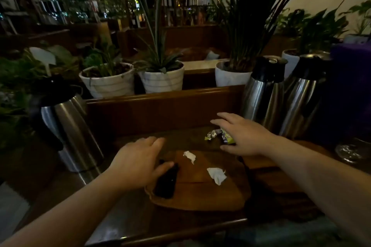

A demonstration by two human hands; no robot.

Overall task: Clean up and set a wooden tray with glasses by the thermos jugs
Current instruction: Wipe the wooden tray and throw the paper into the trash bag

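Over the wooden tray [200, 196] both hands hover, fingers spread — left hand [138, 160] above a dark object [166, 182], right hand [243, 136] above crumpled wrappers [215, 134].

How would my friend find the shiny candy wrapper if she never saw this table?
Start at the two tall silver thermos jugs on the right side of the table. Just in front of them, past the far edge of the wooden tray, the right hand reaches over the crumpled candy wrapper. It is shiny with yellow-green and purple, unlike the two plain white tissue scraps on the tray.
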